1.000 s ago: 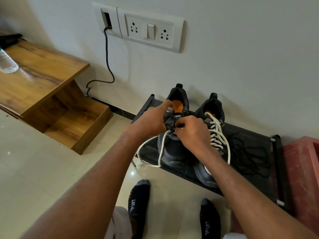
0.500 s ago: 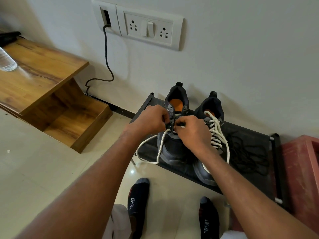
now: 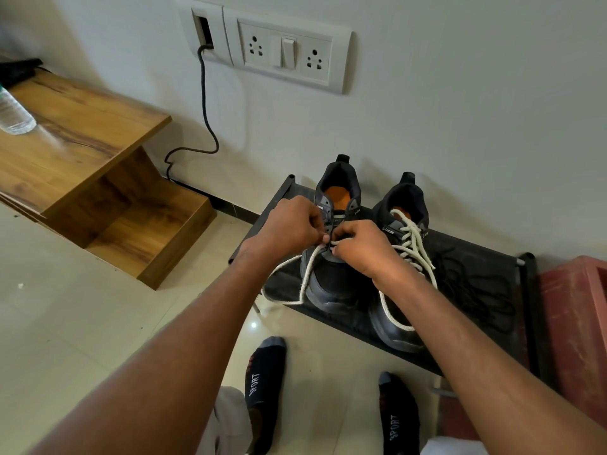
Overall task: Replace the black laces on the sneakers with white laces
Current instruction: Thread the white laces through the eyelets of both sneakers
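Both hands, left hand (image 3: 289, 229) & right hand (image 3: 358, 249), pinch white lace (image 3: 307, 280), prob. at left sneaker (image 3: 331, 280).

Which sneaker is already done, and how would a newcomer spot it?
Find the low black rack against the wall, under the switch plate. Two dark sneakers stand on it. The finished sneaker is on the right, beside the loose black laces; only it has white lacing crisscrossed to the top.

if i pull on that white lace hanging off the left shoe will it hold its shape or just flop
Probably flop: the white lace sags in a loose loop off the left shoe and over the rack edge. It looks like thick woven cord, so likely light and not slippery. Both hands pinch it at the eyelets, so that end should hold.
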Available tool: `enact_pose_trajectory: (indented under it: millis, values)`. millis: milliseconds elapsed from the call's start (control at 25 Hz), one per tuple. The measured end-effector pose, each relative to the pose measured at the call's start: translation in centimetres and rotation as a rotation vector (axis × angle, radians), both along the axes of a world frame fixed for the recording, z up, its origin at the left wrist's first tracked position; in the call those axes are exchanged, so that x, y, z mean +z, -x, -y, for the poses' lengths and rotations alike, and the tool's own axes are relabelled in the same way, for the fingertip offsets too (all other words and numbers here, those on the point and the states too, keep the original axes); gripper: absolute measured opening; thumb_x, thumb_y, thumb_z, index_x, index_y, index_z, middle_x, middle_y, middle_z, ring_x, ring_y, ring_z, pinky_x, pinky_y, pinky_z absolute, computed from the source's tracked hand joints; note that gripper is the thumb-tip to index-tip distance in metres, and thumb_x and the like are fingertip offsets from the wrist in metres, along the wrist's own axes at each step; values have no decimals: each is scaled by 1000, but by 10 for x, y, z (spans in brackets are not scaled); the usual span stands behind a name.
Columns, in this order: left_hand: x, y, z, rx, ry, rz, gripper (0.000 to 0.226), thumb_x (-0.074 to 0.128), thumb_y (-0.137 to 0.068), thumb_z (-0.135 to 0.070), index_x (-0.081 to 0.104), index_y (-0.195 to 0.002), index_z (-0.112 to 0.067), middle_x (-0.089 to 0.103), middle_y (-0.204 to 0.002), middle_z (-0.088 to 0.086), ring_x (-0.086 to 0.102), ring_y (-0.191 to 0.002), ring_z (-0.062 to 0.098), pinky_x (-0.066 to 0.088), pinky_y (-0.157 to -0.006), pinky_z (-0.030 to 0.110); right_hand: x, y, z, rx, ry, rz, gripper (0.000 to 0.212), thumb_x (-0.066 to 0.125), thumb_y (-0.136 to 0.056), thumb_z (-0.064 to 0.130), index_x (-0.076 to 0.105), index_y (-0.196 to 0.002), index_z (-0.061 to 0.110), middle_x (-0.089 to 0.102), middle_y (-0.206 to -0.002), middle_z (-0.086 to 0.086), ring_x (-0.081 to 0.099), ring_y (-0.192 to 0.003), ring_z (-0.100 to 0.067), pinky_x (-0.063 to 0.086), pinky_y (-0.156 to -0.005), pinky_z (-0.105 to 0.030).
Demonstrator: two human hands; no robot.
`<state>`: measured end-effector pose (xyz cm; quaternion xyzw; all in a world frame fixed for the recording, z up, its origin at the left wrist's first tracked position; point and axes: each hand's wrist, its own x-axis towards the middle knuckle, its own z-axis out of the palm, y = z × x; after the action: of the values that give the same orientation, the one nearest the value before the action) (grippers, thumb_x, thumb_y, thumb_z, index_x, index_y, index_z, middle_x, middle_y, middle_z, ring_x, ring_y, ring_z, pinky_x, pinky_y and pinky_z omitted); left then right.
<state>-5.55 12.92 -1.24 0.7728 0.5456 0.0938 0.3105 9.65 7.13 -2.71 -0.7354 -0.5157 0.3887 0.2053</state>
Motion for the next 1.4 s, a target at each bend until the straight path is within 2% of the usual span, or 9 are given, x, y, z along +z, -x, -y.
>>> enact_pose_trajectory:
  millis: [160,280,640,840,960,1080,1120,1280,1400]
  values:
    - [-2,-12,5,31,-40,-48,26,76,-91,-17,61,-70,-16,66,-79,-1,61,-75,17,45,-61,27,2,-5,8,233,-25,252,68,85,-82,41,54,-140,27,63,-130,0,63,-115,-23,55,-94,-43]
    - [-1,-17,6,5,-12,-153,31,61,-100,-15,52,-71,-14,52,-73,1,48,-68,18,30,-54,28,-2,-8,15,271,-96,401,88,86,-79,51,36,-150,33,57,-137,-3,62,-120,-29,56,-90,-46]
    - [-13,-22,13,-9,33,-133,29,61,-100,-50,54,-90,-24,56,-76,-3,52,-64,13,35,-54,29,-1,-8,19,255,-136,471,93,88,-77,51,36,-151,31,44,-140,-6,63,-117,-34,51,-82,-41]
    - [-12,-21,13,6,32,-70,14,67,-98,-29,64,-91,-17,66,-82,1,66,-80,24,49,-64,35,0,-7,20,256,-148,467,95,89,-75,51,37,-152,30,45,-142,-7,55,-127,-34,51,-92,-44]
    - [12,-20,9,95,7,151,25,64,-99,-18,56,-77,-11,68,-81,10,63,-74,22,48,-65,33,2,-7,20,265,-144,563,96,86,-76,57,36,-153,28,47,-144,-8,47,-135,-33,47,-103,-50]
    - [43,-19,4,251,136,871,29,55,-106,-11,47,-79,-12,68,-76,15,67,-69,23,55,-69,36,1,-9,18,279,-136,608,99,84,-76,62,34,-154,26,48,-146,-9,47,-137,-34,45,-106,-53]
    - [45,-18,2,303,156,941,27,55,-107,-14,47,-81,-12,66,-71,9,65,-65,22,55,-67,36,2,-9,18,285,-135,612,100,84,-76,63,34,-154,26,48,-146,-9,47,-137,-35,45,-106,-53]
    - [12,-12,-2,119,-44,39,37,78,-90,-44,58,-97,-13,64,-80,-4,58,-70,11,44,-61,29,1,-9,18,277,-146,613,99,85,-74,63,37,-153,29,50,-145,-7,47,-135,-33,48,-104,-51]
    - [-3,-8,-2,-52,36,-165,42,82,-84,-49,65,-79,-11,60,-69,0,55,-65,16,39,-56,29,0,-10,15,282,-148,610,100,86,-72,64,38,-153,30,51,-144,-5,48,-133,-32,49,-102,-50]
